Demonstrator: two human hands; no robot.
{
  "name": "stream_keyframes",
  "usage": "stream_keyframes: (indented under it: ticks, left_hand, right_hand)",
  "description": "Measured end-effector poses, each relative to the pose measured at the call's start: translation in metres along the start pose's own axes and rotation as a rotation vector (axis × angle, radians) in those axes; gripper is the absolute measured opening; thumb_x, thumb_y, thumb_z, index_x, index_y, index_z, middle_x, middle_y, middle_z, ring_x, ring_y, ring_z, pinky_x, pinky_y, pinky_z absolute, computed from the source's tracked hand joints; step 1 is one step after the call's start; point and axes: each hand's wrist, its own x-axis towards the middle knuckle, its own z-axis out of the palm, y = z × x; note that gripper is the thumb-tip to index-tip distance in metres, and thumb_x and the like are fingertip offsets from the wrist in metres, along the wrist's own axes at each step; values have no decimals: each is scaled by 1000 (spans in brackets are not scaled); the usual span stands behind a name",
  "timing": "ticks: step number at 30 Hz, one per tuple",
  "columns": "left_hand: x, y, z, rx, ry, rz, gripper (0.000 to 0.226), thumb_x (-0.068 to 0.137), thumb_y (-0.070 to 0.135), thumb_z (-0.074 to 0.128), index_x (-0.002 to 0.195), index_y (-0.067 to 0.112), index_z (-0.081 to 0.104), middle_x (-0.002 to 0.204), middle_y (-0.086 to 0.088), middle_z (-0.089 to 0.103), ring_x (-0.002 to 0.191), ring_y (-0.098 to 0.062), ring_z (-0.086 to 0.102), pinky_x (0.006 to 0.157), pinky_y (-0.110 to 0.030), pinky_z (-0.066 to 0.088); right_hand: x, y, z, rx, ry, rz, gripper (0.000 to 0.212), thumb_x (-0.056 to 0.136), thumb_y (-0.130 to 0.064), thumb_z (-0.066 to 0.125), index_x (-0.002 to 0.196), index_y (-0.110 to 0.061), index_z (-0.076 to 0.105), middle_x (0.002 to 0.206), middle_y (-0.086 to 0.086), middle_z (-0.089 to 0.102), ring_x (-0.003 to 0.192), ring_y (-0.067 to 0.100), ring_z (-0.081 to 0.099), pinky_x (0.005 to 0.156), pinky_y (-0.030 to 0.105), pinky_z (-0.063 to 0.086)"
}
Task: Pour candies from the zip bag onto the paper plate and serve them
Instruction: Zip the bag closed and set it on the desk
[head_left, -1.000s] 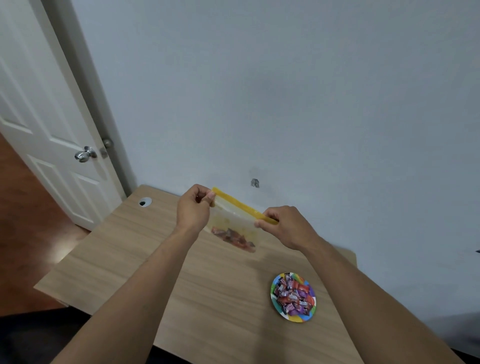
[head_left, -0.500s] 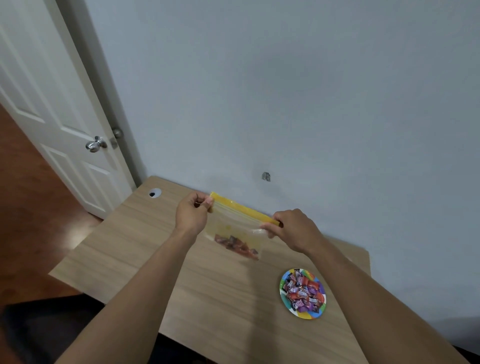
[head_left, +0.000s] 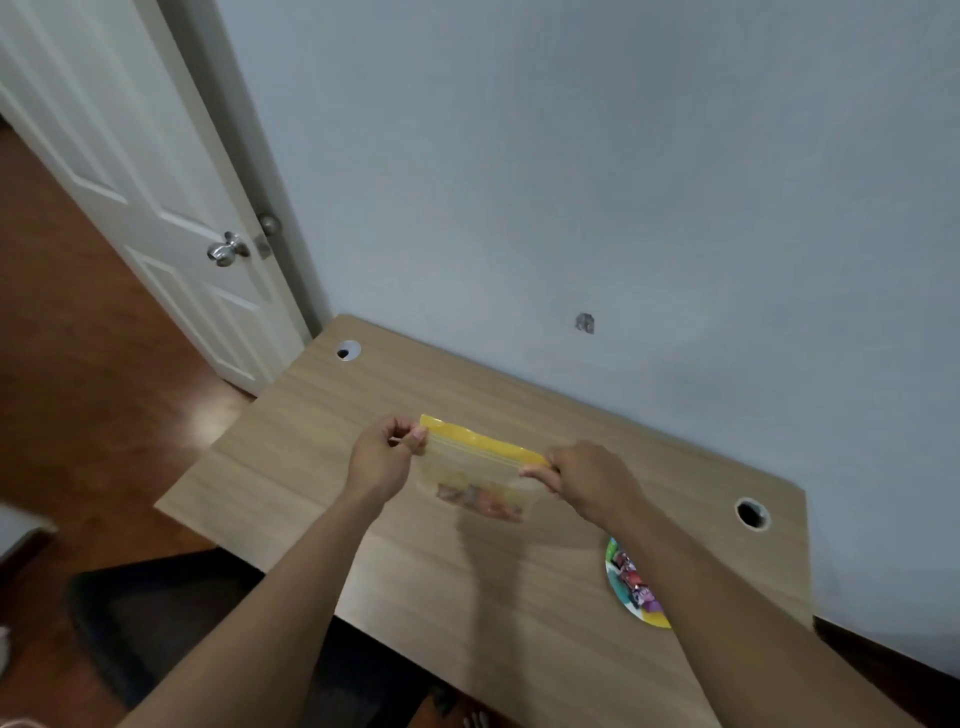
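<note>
Zip bag (head_left: 480, 473) hangs pinched at both top corners by left hand (head_left: 382, 460) and right hand (head_left: 587, 480); press seal evenly before releasing

A single head-worn view looks forward and steeply down from above the near edge of the tabletop (head_left: 519, 597), facing the wall (head_left: 571, 182) behind it. The frame is tilted, so the tabletop's far edge slopes down toward the right. Both forearms reach in from below; the door (head_left: 104, 156) stands left of the tabletop.
</note>
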Motion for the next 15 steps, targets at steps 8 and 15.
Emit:
stream_keyframes:
  ticks: [8, 15]
  left_hand:
    - [15, -52, -21, 131, -35, -114, 12, 97, 23, 77, 88, 15, 77, 64, 17, 68, 72, -17, 57, 73, -33, 48]
    - [30, -61, -14, 73, -62, -197, 18, 104, 15, 67, 120, 11, 74, 103, -13, 71, 73, -23, 70, 78, -41, 59]
  right_hand:
    - [-2, -17, 71, 119, -209, -27, 35, 106, -56, 50, 104, -24, 63, 107, 8, 75, 102, 37, 70, 74, 43, 51]
    - [5, -22, 97, 425, -190, 250, 17, 102, -34, 55, 98, -25, 68, 96, 1, 81, 90, 29, 74, 80, 44, 61]
